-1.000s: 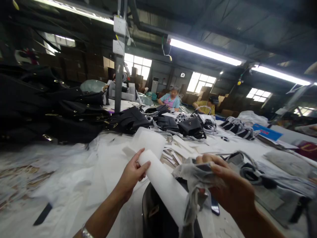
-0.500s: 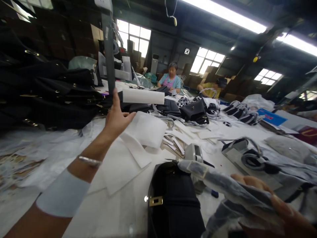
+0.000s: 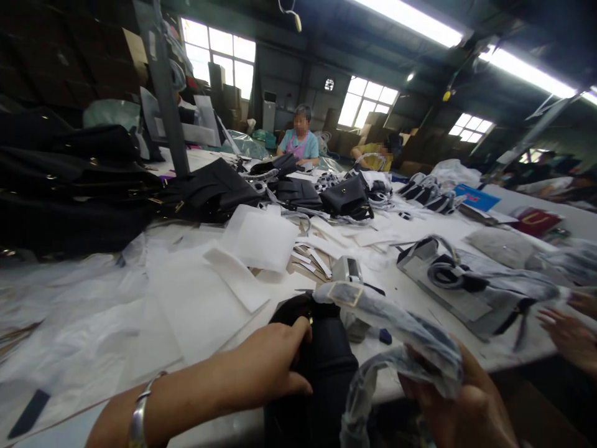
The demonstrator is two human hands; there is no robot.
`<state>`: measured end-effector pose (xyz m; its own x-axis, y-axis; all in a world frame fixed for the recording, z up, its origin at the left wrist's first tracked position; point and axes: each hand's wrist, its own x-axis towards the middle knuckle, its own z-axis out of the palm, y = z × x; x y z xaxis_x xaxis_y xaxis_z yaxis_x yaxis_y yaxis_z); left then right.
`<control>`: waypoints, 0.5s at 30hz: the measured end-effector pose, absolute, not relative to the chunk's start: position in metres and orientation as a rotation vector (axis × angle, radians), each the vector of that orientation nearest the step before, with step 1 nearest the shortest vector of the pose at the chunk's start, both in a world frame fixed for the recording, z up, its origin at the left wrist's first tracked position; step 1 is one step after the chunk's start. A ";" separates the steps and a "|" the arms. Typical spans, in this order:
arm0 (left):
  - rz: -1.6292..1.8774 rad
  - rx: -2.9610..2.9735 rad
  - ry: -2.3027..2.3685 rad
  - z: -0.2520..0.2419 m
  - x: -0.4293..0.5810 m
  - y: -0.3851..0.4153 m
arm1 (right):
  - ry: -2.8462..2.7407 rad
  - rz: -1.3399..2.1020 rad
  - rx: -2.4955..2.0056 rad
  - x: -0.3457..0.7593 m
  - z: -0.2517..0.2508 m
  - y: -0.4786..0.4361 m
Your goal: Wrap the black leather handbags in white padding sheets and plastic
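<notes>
Here, black bag [image 3: 331, 358], touching left hand [image 3: 280, 358], partly beneath it

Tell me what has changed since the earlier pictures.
The left hand let go of the white roll, which I can no longer make out, and moved back toward the wearer, onto the black bag. The right hand still grips the wrapped strap; the white sheets lie as before.

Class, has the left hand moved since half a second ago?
Yes: the left hand has moved away from the grey post, down to the black bag.
</notes>
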<state>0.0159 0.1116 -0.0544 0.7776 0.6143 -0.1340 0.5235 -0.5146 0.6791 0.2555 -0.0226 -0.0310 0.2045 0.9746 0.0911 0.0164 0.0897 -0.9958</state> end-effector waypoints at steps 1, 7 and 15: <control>0.161 2.144 0.823 -0.054 0.016 0.111 | -1.088 0.934 -1.275 0.255 -0.034 -0.025; 0.281 1.622 0.708 -0.040 0.027 0.112 | -1.373 0.924 -1.516 0.242 -0.050 -0.034; 0.451 1.266 0.457 0.002 0.066 0.102 | -1.389 1.034 -1.421 0.239 -0.051 -0.042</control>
<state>0.0663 0.1015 0.0025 0.8264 0.5577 -0.0773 -0.0705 0.2387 0.9685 0.2386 -0.0419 -0.0507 0.0321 0.9994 0.0118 0.2754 0.0025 -0.9613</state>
